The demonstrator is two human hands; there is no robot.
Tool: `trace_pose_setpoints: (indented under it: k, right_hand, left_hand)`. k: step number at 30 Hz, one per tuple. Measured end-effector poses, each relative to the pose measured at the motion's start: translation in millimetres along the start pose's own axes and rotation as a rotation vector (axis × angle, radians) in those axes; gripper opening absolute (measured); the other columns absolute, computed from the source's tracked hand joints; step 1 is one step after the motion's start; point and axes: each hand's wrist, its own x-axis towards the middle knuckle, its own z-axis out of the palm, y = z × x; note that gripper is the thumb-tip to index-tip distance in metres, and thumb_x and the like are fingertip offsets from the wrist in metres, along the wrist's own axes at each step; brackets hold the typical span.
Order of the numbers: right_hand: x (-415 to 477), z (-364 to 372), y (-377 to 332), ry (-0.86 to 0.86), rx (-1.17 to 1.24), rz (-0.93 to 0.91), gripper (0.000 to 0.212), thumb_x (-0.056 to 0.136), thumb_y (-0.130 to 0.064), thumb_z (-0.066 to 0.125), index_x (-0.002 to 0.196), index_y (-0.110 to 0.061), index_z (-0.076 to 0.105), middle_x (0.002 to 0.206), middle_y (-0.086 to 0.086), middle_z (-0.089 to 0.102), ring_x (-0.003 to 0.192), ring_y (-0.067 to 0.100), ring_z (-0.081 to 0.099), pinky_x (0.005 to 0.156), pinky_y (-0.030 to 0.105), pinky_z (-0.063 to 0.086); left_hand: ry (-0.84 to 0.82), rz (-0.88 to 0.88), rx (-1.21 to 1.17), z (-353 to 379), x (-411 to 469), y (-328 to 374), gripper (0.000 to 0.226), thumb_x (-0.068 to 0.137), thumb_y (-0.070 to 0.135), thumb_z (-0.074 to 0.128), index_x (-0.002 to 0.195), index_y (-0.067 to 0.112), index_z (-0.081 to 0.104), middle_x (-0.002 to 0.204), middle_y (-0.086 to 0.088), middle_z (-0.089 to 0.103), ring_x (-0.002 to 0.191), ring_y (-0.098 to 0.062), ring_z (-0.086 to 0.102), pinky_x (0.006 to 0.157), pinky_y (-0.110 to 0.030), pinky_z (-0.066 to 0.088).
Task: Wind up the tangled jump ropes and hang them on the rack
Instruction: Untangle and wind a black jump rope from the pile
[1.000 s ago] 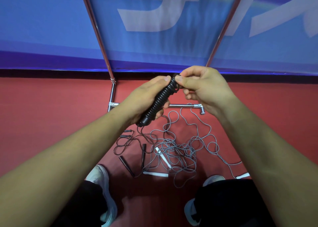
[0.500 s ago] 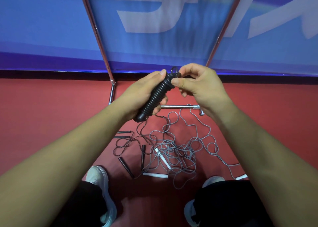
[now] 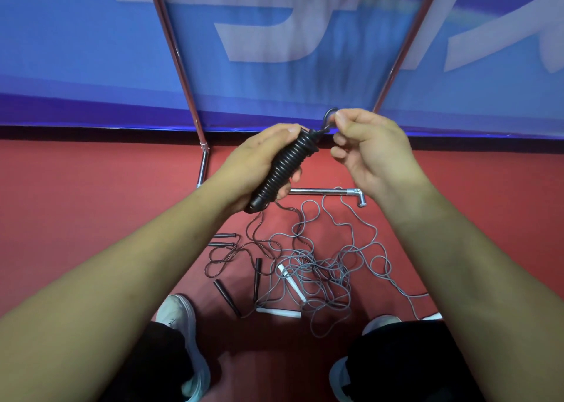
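Jump rope (image 3: 285, 168): black, wound into a tight coil.
We see left hand (image 3: 256, 163) gripping it, right hand (image 3: 369, 151) fingers pinching its loop (image 3: 326, 117).

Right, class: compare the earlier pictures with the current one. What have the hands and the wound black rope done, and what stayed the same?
The right hand, which pinched the top of the wound black rope, has drawn a small loop up out of it and now pinches that loop. The left hand still grips the wound black rope. The tangled ropes on the floor lie as before.
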Motion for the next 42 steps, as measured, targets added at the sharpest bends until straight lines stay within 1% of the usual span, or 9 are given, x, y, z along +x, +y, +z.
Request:
trace_pose_setpoints:
  k: [6,10,14,17,22,26,30,34,42]
  right_hand:
    - [0.6,-0.9,-6.4,0.041,0.030,-0.037,0.009,0.096,-0.006,0.059,0.088,-0.009,0.062,0.080,0.003,0.058,0.055,0.009,0.049,0.052,0.023,0.041]
    - [-6.3,0.9,-15.3,0.013,-0.026,-0.114,0.010,0.097,-0.009,0.059,0.088,-0.011,0.060,0.074,0.005,0.059,0.057,0.014,0.058,0.055,0.025,0.050]
    - [-13.3,4.9,-31.1,0.037,-0.074,-0.185,0.011,0.095,-0.006,0.062,0.085,-0.009,0.063,0.072,0.008,0.058,0.058,0.016,0.057,0.054,0.026,0.049]
    - [-15.3,9.8,-56.3,0.038,-0.220,-0.262,0.011,0.093,-0.009,0.065,0.082,-0.013,0.066,0.077,0.006,0.063,0.060,0.014,0.056,0.053,0.025,0.046]
    - [-9.2,16.8,-122.4,0.043,-0.391,-0.346,0.016,0.095,-0.008,0.063,0.081,-0.016,0.063,0.077,0.003,0.065,0.058,0.011,0.059,0.053,0.023,0.047]
    - [-5.7,22.2,-183.1,0.084,-0.503,-0.432,0.020,0.095,-0.003,0.060,0.078,-0.013,0.062,0.073,0.004,0.063,0.055,0.010,0.059,0.051,0.022,0.047]
    - [-6.0,23.5,-230.8,0.164,-0.401,-0.479,0.021,0.096,-0.001,0.057,0.077,-0.008,0.062,0.066,0.003,0.060,0.048,0.005,0.055,0.046,0.020,0.046]
    - [-3.5,16.9,-262.7,0.102,-0.302,-0.444,0.012,0.096,-0.003,0.059,0.085,-0.004,0.063,0.073,0.008,0.061,0.055,0.012,0.059,0.051,0.023,0.050]
    - [21.7,-1.9,-311.3,0.076,-0.223,-0.495,0.014,0.088,0.012,0.063,0.087,-0.002,0.060,0.079,0.014,0.060,0.062,0.018,0.062,0.061,0.023,0.057]
  left_hand:
    - [-0.062,-0.017,-0.140,2.8,3.2,-5.1,0.030,0.104,0.043,0.044,0.116,0.018,0.055,0.068,-0.014,0.058,0.042,-0.023,0.049,0.044,-0.025,0.044]
    - [-0.079,0.077,0.040,-1.1,0.3,-0.3,0.036,0.091,0.033,0.063,0.126,0.028,0.054,0.088,-0.016,0.066,0.062,-0.030,0.063,0.060,-0.036,0.055]
    - [0.007,0.144,0.192,6.3,-0.6,4.3,0.042,0.083,0.008,0.078,0.114,0.012,0.049,0.090,-0.003,0.062,0.072,-0.015,0.062,0.069,-0.030,0.055]
    - [0.031,0.196,0.239,13.6,-1.3,23.1,0.040,0.082,0.018,0.077,0.115,0.015,0.055,0.094,-0.003,0.063,0.081,-0.017,0.063,0.079,-0.027,0.053]
    - [0.077,0.363,0.399,29.0,3.2,83.9,0.047,0.090,0.022,0.064,0.125,0.048,0.047,0.098,-0.012,0.063,0.084,-0.032,0.065,0.076,-0.035,0.053]
    - [0.086,0.407,0.412,45.7,11.6,138.4,0.038,0.099,0.006,0.056,0.119,0.038,0.051,0.101,-0.024,0.060,0.075,-0.029,0.059,0.059,-0.038,0.048]
    - [0.066,0.443,0.357,64.0,23.5,176.6,0.032,0.101,0.007,0.054,0.116,0.036,0.054,0.102,-0.020,0.062,0.088,-0.035,0.068,0.060,-0.036,0.049]
    - [0.034,0.445,0.279,81.4,37.7,202.4,0.030,0.101,0.008,0.055,0.122,0.030,0.054,0.098,-0.015,0.060,0.084,-0.024,0.069,0.066,-0.043,0.049]
    - [0.051,0.463,0.273,109.3,81.8,241.1,0.036,0.096,0.012,0.065,0.126,0.028,0.053,0.085,-0.008,0.061,0.080,-0.025,0.066,0.069,-0.034,0.053]
